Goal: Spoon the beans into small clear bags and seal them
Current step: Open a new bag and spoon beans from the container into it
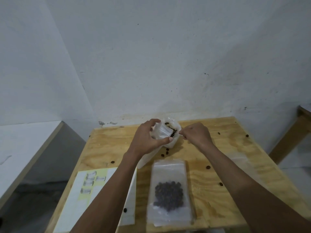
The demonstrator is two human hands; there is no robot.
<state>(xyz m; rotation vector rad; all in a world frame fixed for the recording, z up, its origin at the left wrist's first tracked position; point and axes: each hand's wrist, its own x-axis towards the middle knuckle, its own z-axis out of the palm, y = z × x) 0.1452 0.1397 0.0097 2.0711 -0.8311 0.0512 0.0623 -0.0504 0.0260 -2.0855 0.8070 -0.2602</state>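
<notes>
My left hand (148,137) holds a small clear bag (162,132) up at the mouth of a larger white bag of dark beans (173,127) at the back of the wooden table (235,148). My right hand (196,133) is closed on a thin spoon handle (180,134) whose bowl dips into the beans. A filled small clear bag (169,194) with a cluster of dark beans lies flat in front of me, between my forearms.
Loose beans (208,167) are scattered over the tabletop. A white and yellow label sheet (90,184) lies at the front left. Another flat clear bag (239,159) lies to the right. A white wall stands behind; a second wooden frame (292,132) is at the right.
</notes>
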